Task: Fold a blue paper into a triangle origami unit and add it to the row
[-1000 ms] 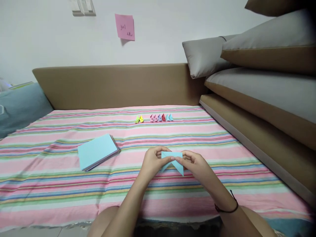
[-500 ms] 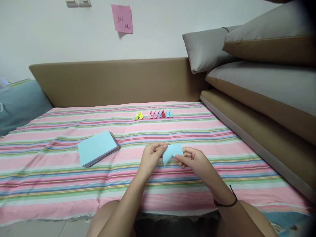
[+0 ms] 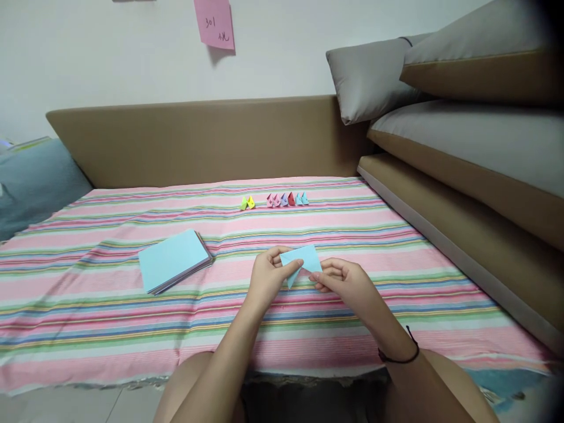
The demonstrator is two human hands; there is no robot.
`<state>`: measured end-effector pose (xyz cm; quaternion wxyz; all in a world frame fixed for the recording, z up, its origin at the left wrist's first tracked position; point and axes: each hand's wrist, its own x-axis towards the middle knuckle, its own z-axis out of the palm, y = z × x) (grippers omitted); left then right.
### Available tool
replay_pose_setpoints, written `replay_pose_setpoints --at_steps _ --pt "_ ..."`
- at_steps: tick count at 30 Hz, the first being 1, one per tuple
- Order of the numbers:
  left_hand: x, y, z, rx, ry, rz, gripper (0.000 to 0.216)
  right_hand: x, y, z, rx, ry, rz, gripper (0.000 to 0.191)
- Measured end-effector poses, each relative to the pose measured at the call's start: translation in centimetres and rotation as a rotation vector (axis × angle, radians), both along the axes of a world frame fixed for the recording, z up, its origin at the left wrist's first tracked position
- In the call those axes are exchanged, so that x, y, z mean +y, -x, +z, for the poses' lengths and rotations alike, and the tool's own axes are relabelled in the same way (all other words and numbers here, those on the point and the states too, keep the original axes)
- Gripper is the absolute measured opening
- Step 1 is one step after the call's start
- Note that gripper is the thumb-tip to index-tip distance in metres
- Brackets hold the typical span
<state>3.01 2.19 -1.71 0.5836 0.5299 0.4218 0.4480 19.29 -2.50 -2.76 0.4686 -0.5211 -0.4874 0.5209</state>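
Note:
My left hand (image 3: 267, 276) and my right hand (image 3: 343, 282) both pinch a small folded light-blue paper piece (image 3: 302, 259) just above the striped cloth (image 3: 110, 317). The left fingers hold its left side, and the right fingers grip its lower right edge. A black band circles my right wrist (image 3: 399, 355). To the left lies a stack of coloured paper sheets (image 3: 174, 267) with a light-blue sheet on top. Further back stands a row of several small folded paper pieces (image 3: 275, 201) in yellow, pink, purple, red and blue.
A tan padded backrest (image 3: 207, 138) runs behind the cloth. Grey and tan cushions (image 3: 462, 135) are stacked at the right. A blue pillow (image 3: 35, 182) lies at the far left. A pink sticky note (image 3: 214, 23) hangs on the wall.
The blue paper has been turned and refolded between my fingers, from a wide pointed shape to a smaller one. Both hands rose slightly; the view tilted downward.

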Motion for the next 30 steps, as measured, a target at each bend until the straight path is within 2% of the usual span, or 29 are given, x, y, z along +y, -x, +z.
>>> replay_pose_setpoints --at_steps 9,14,21,30 --pt "-0.4 -0.3 0.3 0.020 0.003 -0.021 0.039 0.0 0.8 0.1 0.006 -0.093 -0.071 0.028" --pt "-0.6 -0.4 0.5 0.113 -0.026 -0.083 0.036 0.0 0.9 0.1 -0.017 -0.127 -0.122 0.025" --pt "-0.5 -0.6 0.4 0.035 0.037 -0.136 0.030 0.1 0.9 -0.3 0.119 -0.162 -0.238 0.024" --pt "-0.8 -0.6 0.9 0.086 0.053 -0.015 0.027 0.2 1.4 0.1 0.257 -0.164 -0.373 0.029"
